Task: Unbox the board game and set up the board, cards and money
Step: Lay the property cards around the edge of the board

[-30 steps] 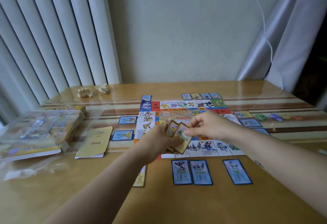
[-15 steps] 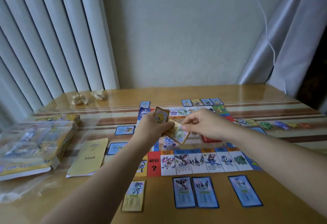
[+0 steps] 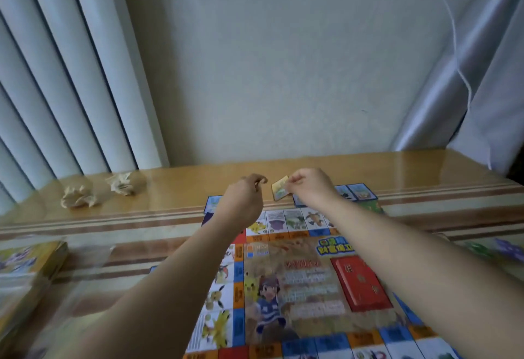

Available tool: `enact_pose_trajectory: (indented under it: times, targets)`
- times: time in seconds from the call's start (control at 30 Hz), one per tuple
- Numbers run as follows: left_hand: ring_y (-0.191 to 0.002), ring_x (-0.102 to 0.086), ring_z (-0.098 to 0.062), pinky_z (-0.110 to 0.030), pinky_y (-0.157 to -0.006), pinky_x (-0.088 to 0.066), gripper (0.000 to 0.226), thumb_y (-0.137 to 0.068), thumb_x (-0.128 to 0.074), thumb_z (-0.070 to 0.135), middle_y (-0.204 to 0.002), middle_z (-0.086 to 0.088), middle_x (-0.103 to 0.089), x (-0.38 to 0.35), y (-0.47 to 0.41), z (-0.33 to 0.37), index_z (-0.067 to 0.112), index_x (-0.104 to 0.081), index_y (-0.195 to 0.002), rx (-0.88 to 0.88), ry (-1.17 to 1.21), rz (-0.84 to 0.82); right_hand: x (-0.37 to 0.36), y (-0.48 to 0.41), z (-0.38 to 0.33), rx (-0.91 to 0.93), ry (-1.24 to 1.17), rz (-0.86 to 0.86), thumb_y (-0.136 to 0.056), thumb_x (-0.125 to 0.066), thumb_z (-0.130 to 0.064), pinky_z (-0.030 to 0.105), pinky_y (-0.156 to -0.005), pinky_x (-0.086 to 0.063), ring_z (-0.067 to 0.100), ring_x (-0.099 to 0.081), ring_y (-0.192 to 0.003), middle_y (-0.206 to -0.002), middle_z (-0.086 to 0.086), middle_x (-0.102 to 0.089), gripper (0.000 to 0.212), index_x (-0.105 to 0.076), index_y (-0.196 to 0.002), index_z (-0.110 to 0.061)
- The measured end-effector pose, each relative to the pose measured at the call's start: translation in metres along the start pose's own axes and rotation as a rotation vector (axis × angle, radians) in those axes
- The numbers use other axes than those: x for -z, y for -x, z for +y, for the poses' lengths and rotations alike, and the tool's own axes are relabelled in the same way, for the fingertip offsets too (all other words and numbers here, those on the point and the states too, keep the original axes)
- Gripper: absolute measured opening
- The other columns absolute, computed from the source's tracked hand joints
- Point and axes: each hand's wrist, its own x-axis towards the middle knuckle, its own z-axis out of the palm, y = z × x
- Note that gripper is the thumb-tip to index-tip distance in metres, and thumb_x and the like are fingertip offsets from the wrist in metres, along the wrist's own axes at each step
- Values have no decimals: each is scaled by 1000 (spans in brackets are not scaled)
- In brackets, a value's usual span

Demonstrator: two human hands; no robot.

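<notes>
A glossy wooden table (image 3: 175, 188), banded with pale and brown stripes, is pictured set against a wall. A colourful game board (image 3: 295, 287) is spread flat across its near right part. Just beyond the board's far edge, blue-bordered cards (image 3: 361, 192) are laid, with a single card (image 3: 213, 204) at the far left corner. Toward the far left, a crumpled paper wad (image 3: 78, 197) and a second wad (image 3: 122, 184) are left, well apart from a yellow game box (image 3: 28, 262) at the left edge.

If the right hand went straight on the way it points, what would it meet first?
Probably the left hand: the right hand, pinching a card, points forward-left toward its curled fingers. Depth is unclear; if it clears them, the table comes next.
</notes>
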Motion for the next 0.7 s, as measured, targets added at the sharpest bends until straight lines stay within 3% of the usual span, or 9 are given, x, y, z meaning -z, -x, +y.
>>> enact_pose_trajectory:
  times: [0.1, 0.2, 0.37, 0.47, 0.53, 0.7]
  targets:
    - [-106, -55, -25, -37, -88, -49, 47, -97, -36, 5, -137, -3, -44, -13, -19, -10, 21, -41, -142, -75, -293, -98, -18, -19, 10, -3, 140, 2, -88, -63, -30, 41, -88, -50, 19, -64, -90, -92, -5, -70, 10, -64, -78, -29]
    - [-123, -47, -24, -42, -104, -40, 59, -91, -37, -3, -147, 1, -37, -22, -30, -17, 20, -34, -146, -125, -417, -248, -27, -26, 18, 26, 361, 9, -89, -61, -37, 41, -94, -46, 18, -64, -91, -93, -9, -71, 13, -71, -87, -29]
    - [-129, -43, -23, -39, -106, -33, 61, -92, -37, 0, -150, 3, -35, -31, -38, -15, 24, -29, -148, -156, -542, -392, -3, -27, 27, 110, 479, -30, -98, -47, -28, 47, -108, -27, 21, -58, -104, -101, -4, -69, 26, -71, -104, -32]
    - [-134, -38, -21, -43, -112, -23, 60, -94, -36, 4, -155, 7, -25, -31, -39, -12, 28, -26, -149, -175, -571, -425, 20, -22, 35, 143, 592, -130, -101, -36, -22, 47, -108, -26, 25, -43, -128, -139, 2, -48, 36, -56, -130, -28]
    - [-135, -37, -21, -44, -116, -20, 61, -94, -37, 5, -157, 9, -19, -31, -41, -9, 29, -25, -149, -193, -565, -435, 27, -14, 42, 142, 660, -268, -102, -28, -25, 47, -110, -27, 25, -34, -135, -150, 3, -33, 40, -46, -138, -27]
    - [-129, -43, -22, -40, -106, -38, 60, -92, -50, 5, -154, 6, -27, -39, -44, 5, 25, -34, -146, -213, -508, -480, 24, 3, 54, 121, 799, -433, -102, -18, -34, 51, -117, -13, 24, -10, -146, -161, 2, -4, 49, -13, -151, -31]
